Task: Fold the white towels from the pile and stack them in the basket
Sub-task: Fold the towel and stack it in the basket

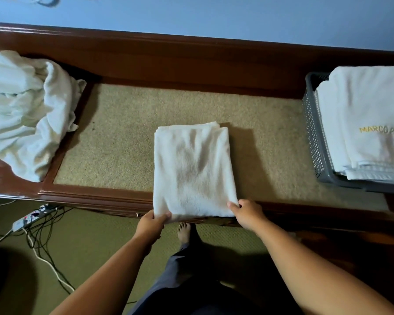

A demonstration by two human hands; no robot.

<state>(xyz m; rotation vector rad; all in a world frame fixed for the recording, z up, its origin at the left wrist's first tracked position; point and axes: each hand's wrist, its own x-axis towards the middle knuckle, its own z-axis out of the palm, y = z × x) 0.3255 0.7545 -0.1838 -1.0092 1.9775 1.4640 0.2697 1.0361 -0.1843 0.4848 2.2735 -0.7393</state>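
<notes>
Where the tan inset of the counter [114,137] meets its dark wood front rim, one folded towel [193,169] lies flat, its near edge overhanging the rim slightly. Head view, only one.

Hands: two, both on that towel's near edge.
- Left hand [151,223] pinches the near left corner, thumb on top, fingers tucked beneath.
- Right hand [246,212] grips the near right corner, fingers curled over the edge.

Towels elsewhere:
- One loose pile [25,114] of crumpled white cloth at the counter's left end, draped over the wood frame; the number of pieces in it cannot be counted.
- One grey mesh basket [316,137] at the right end, partly cut off by the frame edge. It holds a stack [369,123] of folded white towels rising above its rim; at least two layers show at the near edge. Yellow lettering "MARCO POLO" on the top one.

The pile, the folded towel and the basket sit well apart.

Floor: green carpet, one white power strip [30,218] with several tangled cables at left, one bare foot [184,230] just below the towel's near edge.
</notes>
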